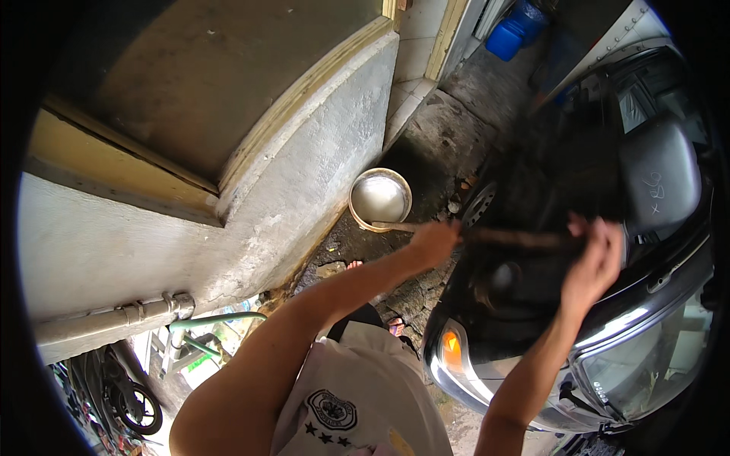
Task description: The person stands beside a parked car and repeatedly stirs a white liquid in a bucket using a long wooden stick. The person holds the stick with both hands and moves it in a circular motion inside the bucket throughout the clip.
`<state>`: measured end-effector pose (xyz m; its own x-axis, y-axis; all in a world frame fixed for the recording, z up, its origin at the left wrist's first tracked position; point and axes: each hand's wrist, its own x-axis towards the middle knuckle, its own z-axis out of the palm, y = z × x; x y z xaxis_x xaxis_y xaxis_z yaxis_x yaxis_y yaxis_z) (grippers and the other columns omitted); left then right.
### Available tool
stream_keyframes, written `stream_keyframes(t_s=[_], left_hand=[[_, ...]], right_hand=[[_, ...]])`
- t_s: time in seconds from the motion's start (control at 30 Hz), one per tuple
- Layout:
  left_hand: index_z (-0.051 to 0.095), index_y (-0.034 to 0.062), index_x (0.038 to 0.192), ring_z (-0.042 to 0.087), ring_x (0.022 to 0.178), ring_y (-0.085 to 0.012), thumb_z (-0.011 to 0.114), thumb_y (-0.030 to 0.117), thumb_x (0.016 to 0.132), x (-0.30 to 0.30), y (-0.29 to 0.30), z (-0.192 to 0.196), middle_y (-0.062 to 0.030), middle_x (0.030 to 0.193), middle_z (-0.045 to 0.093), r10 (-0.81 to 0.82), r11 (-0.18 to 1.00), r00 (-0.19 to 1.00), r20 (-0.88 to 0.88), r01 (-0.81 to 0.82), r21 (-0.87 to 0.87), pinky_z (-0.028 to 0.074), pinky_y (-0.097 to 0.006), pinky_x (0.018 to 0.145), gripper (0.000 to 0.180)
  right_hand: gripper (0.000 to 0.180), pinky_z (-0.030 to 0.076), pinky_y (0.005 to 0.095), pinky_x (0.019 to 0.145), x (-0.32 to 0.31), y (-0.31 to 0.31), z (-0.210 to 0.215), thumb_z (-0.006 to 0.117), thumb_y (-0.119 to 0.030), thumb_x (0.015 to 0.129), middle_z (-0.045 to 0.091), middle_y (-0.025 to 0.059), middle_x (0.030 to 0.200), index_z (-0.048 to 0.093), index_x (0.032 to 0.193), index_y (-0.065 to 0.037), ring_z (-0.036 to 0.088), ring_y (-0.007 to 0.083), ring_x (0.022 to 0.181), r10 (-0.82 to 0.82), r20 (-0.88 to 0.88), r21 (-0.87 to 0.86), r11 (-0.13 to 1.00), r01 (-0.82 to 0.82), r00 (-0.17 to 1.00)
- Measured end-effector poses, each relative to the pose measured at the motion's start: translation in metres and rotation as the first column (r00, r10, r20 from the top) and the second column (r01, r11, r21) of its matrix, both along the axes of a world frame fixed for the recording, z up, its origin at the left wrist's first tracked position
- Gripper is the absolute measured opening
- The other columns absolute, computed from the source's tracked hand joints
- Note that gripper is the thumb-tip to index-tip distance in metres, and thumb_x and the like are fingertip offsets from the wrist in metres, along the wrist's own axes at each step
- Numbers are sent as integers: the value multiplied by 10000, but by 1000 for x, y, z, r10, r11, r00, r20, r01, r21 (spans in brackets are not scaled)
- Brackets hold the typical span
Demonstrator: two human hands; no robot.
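A long brown wooden stick [517, 239] runs crosswise in front of me, blurred toward its right part. My left hand [436, 243] is closed around it near its left part. Farther right, my right hand [597, 254] is closed at the stick's other end, its fingers somewhat smeared by motion. The stick's left tip overlaps the near rim of a round bucket [354, 207]; whether it touches the rim I cannot tell. Pale, cloudy liquid [378, 199] shows inside the bucket, which stands on the wet ground against the wall.
A dark vehicle [532, 304] with an orange lamp [452, 349] and a large mirror [661, 171] fills the right side. The whitewashed wall [304, 152] bounds the left. A blue container [506, 38] stands far back, and a green hose [220, 321] lies at lower left.
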<state>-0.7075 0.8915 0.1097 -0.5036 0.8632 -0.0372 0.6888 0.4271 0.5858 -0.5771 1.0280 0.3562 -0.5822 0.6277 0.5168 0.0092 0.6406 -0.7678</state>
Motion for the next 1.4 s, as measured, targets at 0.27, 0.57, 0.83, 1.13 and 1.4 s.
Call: stream_keyframes(t_s=[0.27, 0.57, 0.83, 1.13, 1.4], left_hand=[[511, -14, 1182, 625, 1012, -351, 564, 244, 924, 2, -60, -96, -231, 1147, 583, 24, 995, 997, -71, -17, 97, 559, -440, 714, 369], [490, -17, 1180, 589, 1097, -373, 580, 133, 826, 144, -98, -152, -218, 1104, 557, -352, 934, 912, -210, 330, -134, 599, -385, 650, 395], [533, -12, 1075, 635, 923, -316, 619, 145, 798, 106, -12, -48, -177, 944, 577, -143, 988, 968, -205, 153, 34, 578, -386, 628, 329], [493, 38, 1214, 655, 729, -394, 583, 183, 897, -31, -42, -76, -193, 1092, 611, 170, 978, 983, -75, -159, 136, 553, -475, 700, 360], [470, 27, 1233, 540, 1167, -388, 584, 103, 847, 94, -83, -139, -204, 1193, 528, -248, 969, 969, -8, 248, -9, 565, -447, 824, 409]], right_hand=[[215, 516, 354, 747, -8, -62, -95, 477, -127, 1009, 693, 191, 931, 521, 886, 44, 626, 183, 765, 26, -139, 26, 999, -23, 990], [194, 425, 358, 910, 294, -202, -196, 391, -144, 1039, 529, 130, 949, 436, 1043, 45, 537, 255, 942, -256, 404, -182, 918, 351, 878], [275, 485, 328, 844, 170, -33, -71, 398, -217, 1059, 651, 164, 1001, 514, 1010, 27, 604, 205, 905, -478, 37, 50, 878, 477, 877], [103, 500, 291, 719, -63, -39, -56, 513, -61, 976, 691, 132, 846, 514, 897, 5, 664, 214, 759, 115, -44, 41, 993, -114, 992], [258, 493, 414, 880, 186, -136, -164, 399, -230, 1031, 641, 174, 894, 427, 943, 10, 635, 289, 893, -207, 64, -54, 976, 211, 976]])
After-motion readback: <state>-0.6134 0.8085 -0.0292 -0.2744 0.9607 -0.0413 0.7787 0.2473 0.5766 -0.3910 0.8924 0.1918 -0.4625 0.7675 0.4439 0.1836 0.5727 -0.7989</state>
